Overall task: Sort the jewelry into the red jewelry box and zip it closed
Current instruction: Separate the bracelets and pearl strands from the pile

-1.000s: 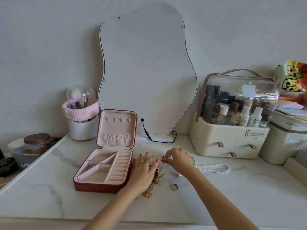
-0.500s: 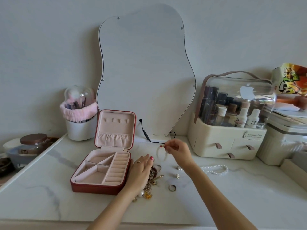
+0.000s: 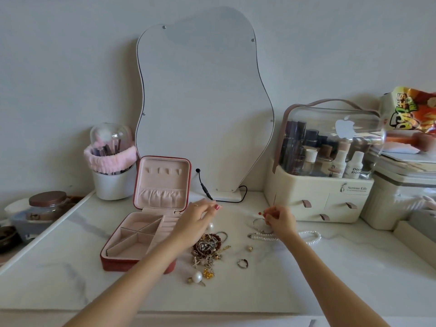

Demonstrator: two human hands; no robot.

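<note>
2 halves make up the red jewelry box (image 3: 151,232), which stands open on the marble tabletop (image 3: 306,279) left of centre: the lid is upright, lined in pale pink with a gathered pocket and a row of small hooks, and the base shows angled compartments plus a column of ring slots, all without jewelry in them. Just right of the box lies a tangled pile of jewelry (image 3: 208,247), with a pearl earring (image 3: 197,277) below it, a ring (image 3: 242,263) and a small stud (image 3: 250,248) to the right. The left hand (image 3: 198,223) hovers over the box's right edge, fingers relaxed and holding nothing. The right hand (image 3: 279,220) pinches a pale bangle (image 3: 257,221) above a pearl necklace (image 3: 311,237) that lies on the tabletop.
</note>
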